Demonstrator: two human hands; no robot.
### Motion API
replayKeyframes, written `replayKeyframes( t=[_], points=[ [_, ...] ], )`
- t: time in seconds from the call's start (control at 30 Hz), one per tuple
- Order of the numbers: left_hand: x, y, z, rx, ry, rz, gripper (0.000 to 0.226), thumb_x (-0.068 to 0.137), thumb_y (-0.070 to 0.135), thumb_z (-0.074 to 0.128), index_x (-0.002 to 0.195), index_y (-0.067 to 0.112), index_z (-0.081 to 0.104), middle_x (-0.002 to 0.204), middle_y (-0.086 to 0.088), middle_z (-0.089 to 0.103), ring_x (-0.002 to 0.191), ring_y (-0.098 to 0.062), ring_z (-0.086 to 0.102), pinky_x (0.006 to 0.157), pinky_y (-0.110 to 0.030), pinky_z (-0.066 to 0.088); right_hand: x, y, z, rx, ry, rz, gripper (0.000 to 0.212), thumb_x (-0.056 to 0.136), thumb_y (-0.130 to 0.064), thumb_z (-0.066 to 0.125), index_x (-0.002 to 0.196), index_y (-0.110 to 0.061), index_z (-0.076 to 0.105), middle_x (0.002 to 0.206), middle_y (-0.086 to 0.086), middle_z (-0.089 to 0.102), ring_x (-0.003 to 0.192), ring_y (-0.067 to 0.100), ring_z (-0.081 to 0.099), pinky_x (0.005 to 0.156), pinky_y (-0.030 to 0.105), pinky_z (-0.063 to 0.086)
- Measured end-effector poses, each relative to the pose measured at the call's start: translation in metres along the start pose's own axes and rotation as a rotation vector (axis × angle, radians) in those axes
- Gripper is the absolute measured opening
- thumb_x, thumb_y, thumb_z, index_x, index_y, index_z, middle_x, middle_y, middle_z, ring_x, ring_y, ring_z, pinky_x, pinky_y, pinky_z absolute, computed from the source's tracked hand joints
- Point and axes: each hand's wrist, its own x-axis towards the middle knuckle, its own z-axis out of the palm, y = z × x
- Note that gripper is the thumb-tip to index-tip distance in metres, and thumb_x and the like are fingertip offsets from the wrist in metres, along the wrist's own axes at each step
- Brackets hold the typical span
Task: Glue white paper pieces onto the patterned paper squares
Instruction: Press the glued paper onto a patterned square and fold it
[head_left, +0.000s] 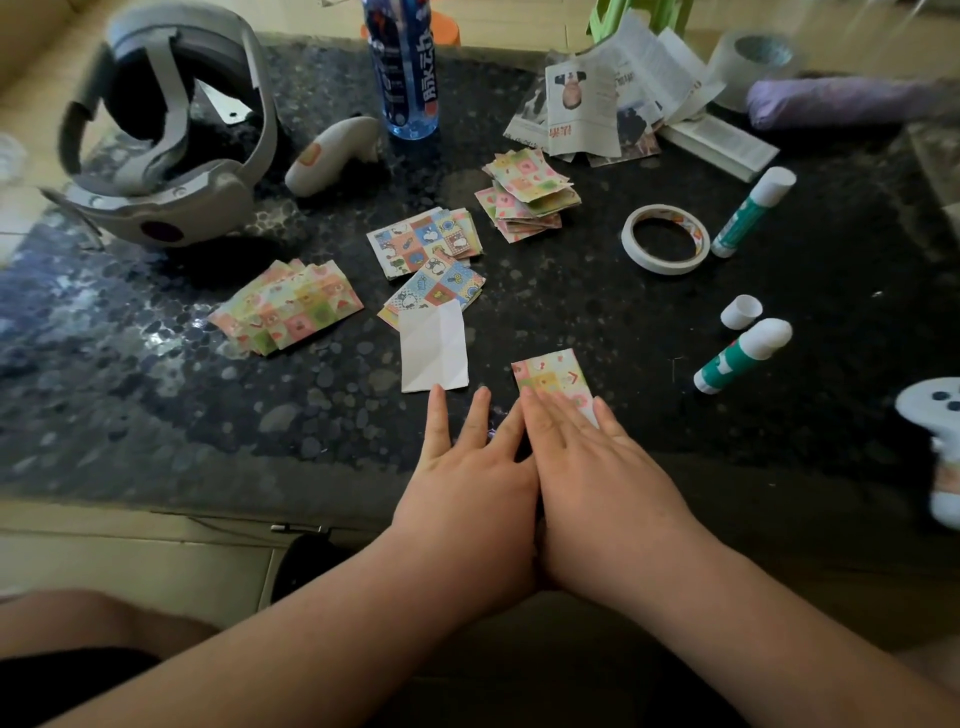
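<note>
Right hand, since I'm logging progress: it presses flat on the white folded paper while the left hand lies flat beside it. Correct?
No. The head view shows the right hand pressing flat on a patterned paper square; the white folded paper lies apart, to its left. The left hand does lie flat beside it.

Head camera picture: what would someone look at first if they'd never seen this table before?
Probably the two hands at the front: the right hand rests flat on a patterned paper square, the left hand flat on the table beside it. Next, the bright piles of patterned squares and the folded white paper just beyond, and the big grey headset at the far left.
</note>
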Motion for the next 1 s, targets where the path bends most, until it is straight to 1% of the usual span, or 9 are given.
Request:
replayKeyframes(
  t=[0.1,0.27,0.37,0.43,0.53,0.67,0.8,0.87,1.0],
  points=[
    [0.003,0.000,-0.001,0.015,-0.036,0.000,0.121,0.076,0.085,0.055,0.157,0.034,-0.020,0.169,-0.003,-0.017,0.153,-0.038,-0.018,0.113,-0.070,-0.021,0.009,0.003,-0.002,-0.020,-0.013,-0.001,0.119,0.090,-0.042,0.067,0.158,-0.011,-0.026,0.171,0.005,-0.013,0.157,0.014,-0.013,0.124,0.038,-0.014],
    [0.005,0.000,-0.004,0.028,-0.089,-0.001,0.121,0.075,0.083,0.059,0.158,0.035,-0.015,0.168,-0.001,-0.020,0.152,-0.038,-0.021,0.112,-0.070,-0.021,0.024,0.009,-0.003,-0.017,0.046,-0.035,0.094,0.101,-0.037,0.049,0.159,-0.011,-0.021,0.171,0.003,-0.014,0.157,0.013,-0.013,0.126,0.036,-0.011],
    [0.005,0.001,-0.005,0.032,-0.091,-0.008,0.119,0.076,0.083,0.058,0.159,0.035,-0.013,0.168,-0.001,-0.020,0.152,-0.038,-0.022,0.112,-0.071,-0.021,0.028,0.011,-0.002,-0.050,0.067,-0.052,0.088,0.103,-0.037,0.043,0.160,-0.014,-0.019,0.172,0.003,-0.013,0.158,0.014,-0.012,0.127,0.039,-0.010],
    [0.004,0.003,-0.005,0.030,-0.087,-0.014,0.120,0.076,0.082,0.059,0.159,0.034,-0.014,0.168,-0.002,-0.020,0.152,-0.038,-0.023,0.112,-0.070,-0.022,0.027,0.011,-0.002,-0.061,0.060,-0.058,0.090,0.102,-0.039,0.046,0.160,-0.019,-0.020,0.172,0.003,-0.012,0.158,0.016,-0.012,0.127,0.043,-0.011],
    [0.002,0.003,-0.001,0.031,-0.068,-0.021,0.126,0.075,0.084,0.059,0.158,0.031,-0.020,0.169,-0.004,-0.019,0.150,-0.035,-0.029,0.111,-0.068,-0.026,0.019,0.005,-0.002,-0.098,0.032,-0.100,0.106,0.095,-0.044,0.059,0.158,-0.027,-0.024,0.172,0.002,-0.009,0.158,0.020,-0.010,0.127,0.046,-0.011],
    [0.001,0.000,0.004,0.003,-0.069,-0.020,0.130,0.075,0.085,0.058,0.155,0.028,-0.027,0.167,-0.004,-0.025,0.148,-0.033,-0.034,0.112,-0.068,-0.025,0.016,-0.001,-0.001,-0.119,0.013,-0.079,0.117,0.091,-0.043,0.066,0.156,-0.021,-0.029,0.171,0.006,-0.015,0.158,0.019,-0.014,0.126,0.044,-0.013],
    [0.003,-0.003,-0.001,-0.017,-0.104,-0.015,0.127,0.076,0.080,0.062,0.156,0.030,-0.024,0.168,-0.001,-0.021,0.149,-0.033,-0.031,0.113,-0.068,-0.023,0.027,0.000,-0.004,-0.103,0.011,-0.036,0.101,0.099,-0.041,0.053,0.158,-0.022,-0.027,0.171,0.005,-0.018,0.157,0.018,-0.015,0.125,0.048,-0.015],
    [0.003,-0.003,-0.003,-0.009,-0.122,-0.012,0.125,0.077,0.079,0.061,0.155,0.030,-0.023,0.168,0.000,-0.019,0.150,-0.034,-0.028,0.113,-0.069,-0.021,0.031,0.001,-0.004,-0.113,0.009,-0.017,0.093,0.101,-0.039,0.047,0.158,-0.017,-0.024,0.171,0.003,-0.017,0.157,0.015,-0.015,0.125,0.049,-0.016],
    [0.003,-0.004,-0.003,-0.003,-0.113,-0.009,0.122,0.077,0.080,0.061,0.155,0.034,-0.021,0.168,0.003,-0.018,0.151,-0.034,-0.026,0.113,-0.070,-0.020,0.033,0.004,-0.002,-0.114,-0.003,0.001,0.089,0.103,-0.036,0.041,0.157,-0.010,-0.025,0.170,0.004,-0.019,0.156,0.016,-0.018,0.125,0.047,-0.015]
  ],
)
